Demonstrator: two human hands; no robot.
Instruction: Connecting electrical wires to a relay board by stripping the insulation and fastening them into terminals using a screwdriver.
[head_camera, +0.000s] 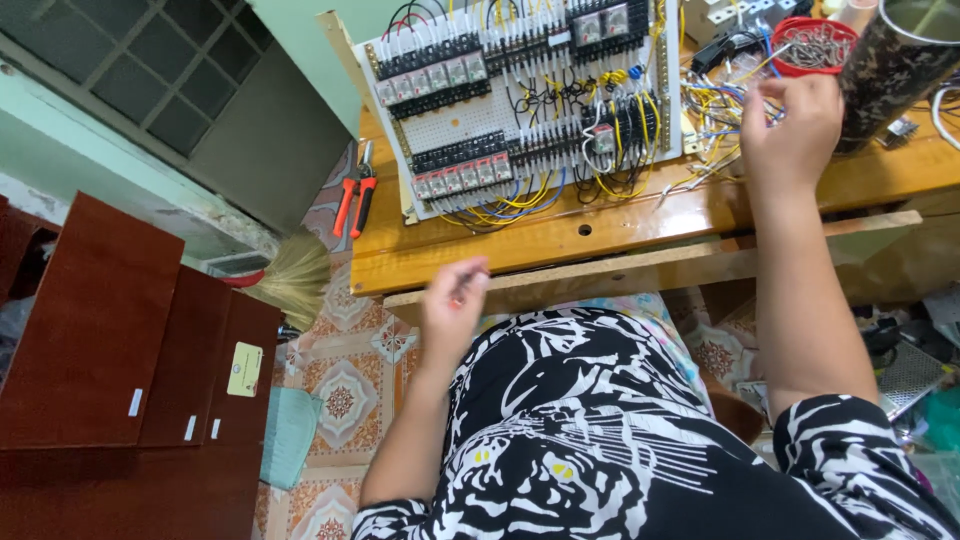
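Observation:
A white wiring board with rows of black relays and yellow, blue and red wires lies on the wooden table. My right hand hovers over a tangle of loose yellow and blue wires to the right of the board, fingers pinched on a thin wire. My left hand is raised below the table's front edge, blurred, fingers curled together with nothing visible in them.
Orange-handled pliers lie at the table's left end. A red bowl of small metal parts and a patterned cylinder stand at the far right. A straw broom and dark red cabinets are on the left.

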